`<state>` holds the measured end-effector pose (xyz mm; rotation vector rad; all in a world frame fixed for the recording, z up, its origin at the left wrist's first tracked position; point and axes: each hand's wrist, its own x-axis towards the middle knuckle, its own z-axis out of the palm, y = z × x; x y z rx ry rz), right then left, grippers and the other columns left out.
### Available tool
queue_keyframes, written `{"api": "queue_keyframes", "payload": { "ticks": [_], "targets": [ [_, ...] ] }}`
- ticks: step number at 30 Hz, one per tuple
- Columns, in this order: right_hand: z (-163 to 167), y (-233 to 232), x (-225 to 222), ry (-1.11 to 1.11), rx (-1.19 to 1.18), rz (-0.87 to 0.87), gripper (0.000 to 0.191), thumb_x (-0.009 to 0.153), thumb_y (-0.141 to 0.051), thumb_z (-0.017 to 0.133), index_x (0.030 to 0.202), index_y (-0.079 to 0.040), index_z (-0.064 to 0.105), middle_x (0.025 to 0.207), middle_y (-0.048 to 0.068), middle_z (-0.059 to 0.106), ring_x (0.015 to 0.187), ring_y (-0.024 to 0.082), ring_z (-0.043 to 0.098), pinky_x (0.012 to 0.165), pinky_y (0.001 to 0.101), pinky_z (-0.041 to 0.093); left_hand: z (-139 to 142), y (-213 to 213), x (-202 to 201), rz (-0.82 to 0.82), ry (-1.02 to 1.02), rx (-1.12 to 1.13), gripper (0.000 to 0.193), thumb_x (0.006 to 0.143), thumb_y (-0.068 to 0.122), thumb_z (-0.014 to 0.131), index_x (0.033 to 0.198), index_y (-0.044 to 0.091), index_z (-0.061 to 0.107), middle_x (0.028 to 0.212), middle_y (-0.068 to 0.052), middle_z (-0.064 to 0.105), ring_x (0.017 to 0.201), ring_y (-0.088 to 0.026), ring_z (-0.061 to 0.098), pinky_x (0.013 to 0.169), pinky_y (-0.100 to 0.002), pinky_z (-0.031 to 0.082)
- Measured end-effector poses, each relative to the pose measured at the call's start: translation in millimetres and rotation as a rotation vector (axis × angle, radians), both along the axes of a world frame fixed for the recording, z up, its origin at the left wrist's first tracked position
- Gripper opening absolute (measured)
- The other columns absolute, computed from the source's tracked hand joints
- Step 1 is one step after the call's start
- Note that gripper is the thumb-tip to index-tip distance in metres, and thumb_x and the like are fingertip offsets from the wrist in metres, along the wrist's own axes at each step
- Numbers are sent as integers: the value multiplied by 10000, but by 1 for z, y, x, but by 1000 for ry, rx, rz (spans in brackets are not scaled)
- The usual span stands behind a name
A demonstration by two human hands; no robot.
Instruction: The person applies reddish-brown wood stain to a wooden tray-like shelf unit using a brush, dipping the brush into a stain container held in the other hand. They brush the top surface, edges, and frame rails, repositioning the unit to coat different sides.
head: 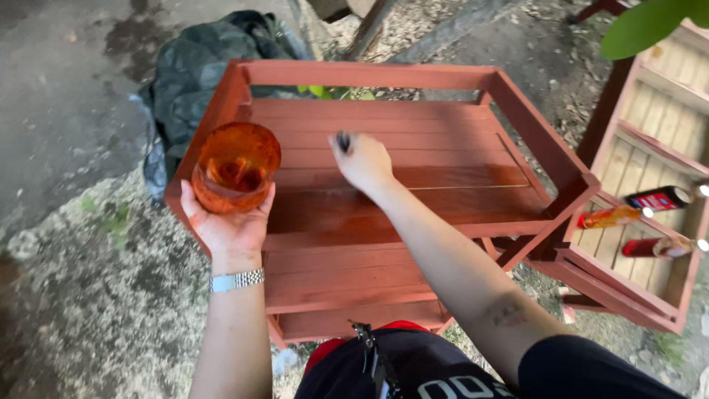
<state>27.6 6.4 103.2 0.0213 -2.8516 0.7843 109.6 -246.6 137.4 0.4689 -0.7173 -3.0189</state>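
Right hand [363,161] fingers closed on a dark brush handle [343,140], axis toward 12 o'clock, over the slats of a red-stained wooden rack [413,203]. Left hand [229,222] cupped under a stain-smeared plastic cup [236,166], mouth facing the camera, at 9 o'clock of the brush. Unstained slatted crate [650,133] with bottles [641,214] at 3 o'clock; dark tarp [192,74] at 11.

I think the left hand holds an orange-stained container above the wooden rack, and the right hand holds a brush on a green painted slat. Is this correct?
Not quite. The head view shows the slat under the right hand is reddish-brown, not green. The rest holds: the left hand holds the orange-stained container at the edge of the wooden rack, and the right hand holds a dark brush handle.
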Motion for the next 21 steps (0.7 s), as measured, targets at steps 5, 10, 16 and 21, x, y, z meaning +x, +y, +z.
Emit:
{"api": "queue_keyframes", "payload": {
  "ticks": [5,10,16,21],
  "targets": [
    [9,-3,-26,-147,-1151,253,271,1054,-377,600,1100,-114,644,906,0,682,558,97,543,497,276,466,18,-13,19,75,93,-8,850,758,703,670,1488,317,471,1590,-12,466,1424,-331,491,1007,-591,499],
    [-2,2,-19,-317,-1130,289,289,997,-344,619,1153,-102,640,1002,26,727,552,77,608,520,234,546,28,-14,50,135,83,-9,823,786,690,625,1500,317,459,1581,-30,476,1431,-341,486,1035,-599,494],
    [-21,-15,-2,-284,-1112,167,212,1044,-243,690,1019,-34,668,978,106,739,584,100,574,517,267,499,21,-18,95,330,49,11,804,805,701,588,1493,300,475,1553,-48,497,1407,-337,496,1029,-572,494],
    [-16,-26,-10,-357,-1174,78,86,974,-124,638,910,-76,669,875,108,690,596,136,629,521,297,548,4,-15,121,471,1,63,814,797,724,585,1478,286,497,1540,-52,513,1362,-332,525,993,-559,519]
  ]
}}
